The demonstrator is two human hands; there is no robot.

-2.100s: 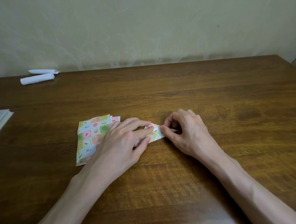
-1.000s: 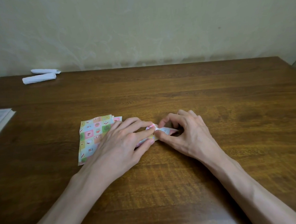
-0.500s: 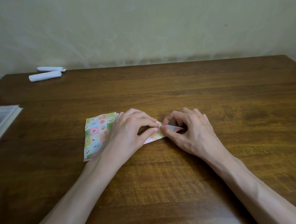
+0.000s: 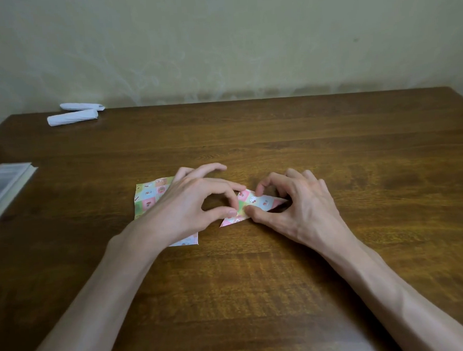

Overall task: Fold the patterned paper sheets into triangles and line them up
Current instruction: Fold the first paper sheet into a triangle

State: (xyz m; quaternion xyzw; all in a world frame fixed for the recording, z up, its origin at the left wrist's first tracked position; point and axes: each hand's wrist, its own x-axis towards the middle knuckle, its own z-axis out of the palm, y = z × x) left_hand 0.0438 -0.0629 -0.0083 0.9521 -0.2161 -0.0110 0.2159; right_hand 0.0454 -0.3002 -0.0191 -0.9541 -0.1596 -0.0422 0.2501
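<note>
Pastel-checked folded piece [image 4: 256,204] lies flat on the table [image 4: 258,294], mid-table, slightly right of centre, between both hands. Shape is a narrow triangle-like strip, one pink corner pointing toward the near-left, the other end tucked under the right palm. Print shows small pink, green and blue squares.

Left hand [image 4: 191,204]: thumb and index curled in a pincer, tips on the left end of the folded piece, thumb at its near edge, index at its far corner. Other fingers stretched out loosely over the table beyond.

Right hand [image 4: 296,202]: thumb pressed on the near edge of the folded piece, index bent down onto its far edge, pinching it. Remaining fingers curled behind, over the right end. The two thumb tips sit just beside each other.

Stack of patterned sheets [image 4: 151,197] lies flat under the left hand and wrist, just left of the folded piece. Its far-left part and one near corner show. Count can't be told.

Further out: two white paper rolls [image 4: 73,118] at the far-left table corner, side by side. Booklet [image 4: 4,184] at the left edge, partly cut off. Pale wall [image 4: 218,42] behind the table.
</note>
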